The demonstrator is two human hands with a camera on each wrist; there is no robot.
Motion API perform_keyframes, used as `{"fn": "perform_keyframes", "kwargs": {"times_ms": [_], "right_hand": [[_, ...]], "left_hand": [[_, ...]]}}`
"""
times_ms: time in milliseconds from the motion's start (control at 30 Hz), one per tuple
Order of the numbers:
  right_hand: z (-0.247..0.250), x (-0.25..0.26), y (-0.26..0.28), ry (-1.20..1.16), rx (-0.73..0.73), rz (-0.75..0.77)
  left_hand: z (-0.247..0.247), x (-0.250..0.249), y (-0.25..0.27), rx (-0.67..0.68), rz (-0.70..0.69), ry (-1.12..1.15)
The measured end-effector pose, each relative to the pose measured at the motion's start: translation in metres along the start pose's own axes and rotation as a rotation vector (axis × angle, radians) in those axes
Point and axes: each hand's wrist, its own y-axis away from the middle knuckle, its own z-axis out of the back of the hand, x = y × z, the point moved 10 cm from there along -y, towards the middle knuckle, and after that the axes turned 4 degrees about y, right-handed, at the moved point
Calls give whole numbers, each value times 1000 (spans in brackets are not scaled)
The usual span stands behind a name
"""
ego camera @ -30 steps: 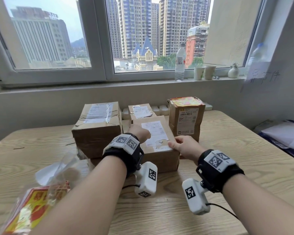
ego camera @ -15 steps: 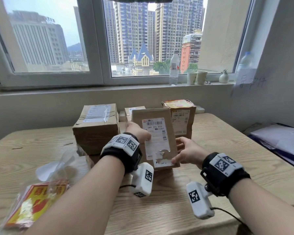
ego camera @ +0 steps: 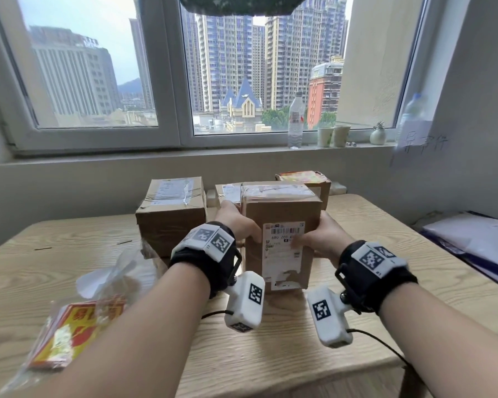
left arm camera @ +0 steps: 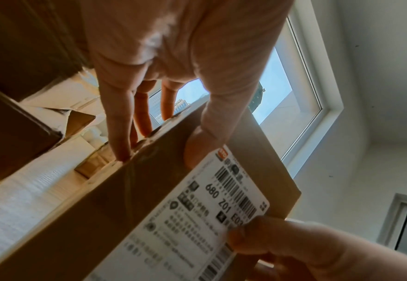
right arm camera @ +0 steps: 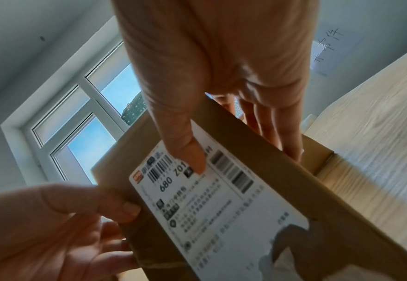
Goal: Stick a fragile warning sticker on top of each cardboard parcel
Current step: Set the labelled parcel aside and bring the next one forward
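A brown cardboard parcel [ego camera: 282, 214] stands on end at the middle of the wooden table [ego camera: 371, 225], its white shipping label [ego camera: 282, 251] facing me. My left hand [ego camera: 236, 222] grips its left side, thumb on the front face [left arm camera: 195, 150], fingers along the side. My right hand [ego camera: 319, 237] grips the right side, thumb pressed on the label [right arm camera: 192, 157]. Three more parcels stand behind: a wide one [ego camera: 171, 208] at the left, a small one [ego camera: 227, 193] in the middle, and one with a red and yellow top [ego camera: 305, 179] at the right.
A clear bag of red and yellow stickers [ego camera: 75, 328] lies at the near left. A water bottle [ego camera: 296, 122], two paper cups [ego camera: 332, 135] and a small vase [ego camera: 377, 135] stand on the windowsill. Stacked papers [ego camera: 477, 242] lie at the right.
The parcel lay flat with its label up; both hands have tipped it upright so the label faces me. My view has dropped lower and closer.
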Motion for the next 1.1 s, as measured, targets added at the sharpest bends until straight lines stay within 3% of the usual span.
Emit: {"fn": "perform_keyframes", "kwargs": {"times_ms": [400,600,767,933,1000,1100], "right_hand": [[-12,-20,-15,36,-17,-17],[-2,4,12,12,-74,-23],[24,50,45,52,-263,189],[37,118,95,33,-528,600],[22,137,107,9,-493,692],[-33,164,119,34,-277,739]], "left_hand": [[-7,19,-6,51,30,-21],[-2,15,3,40,1,-123],[18,-2,39,-13,-22,-210],[44,-13,72,-51,-102,-123],[60,-16,85,-66,-132,-83],[98,0,104,-72,-101,-7]]}}
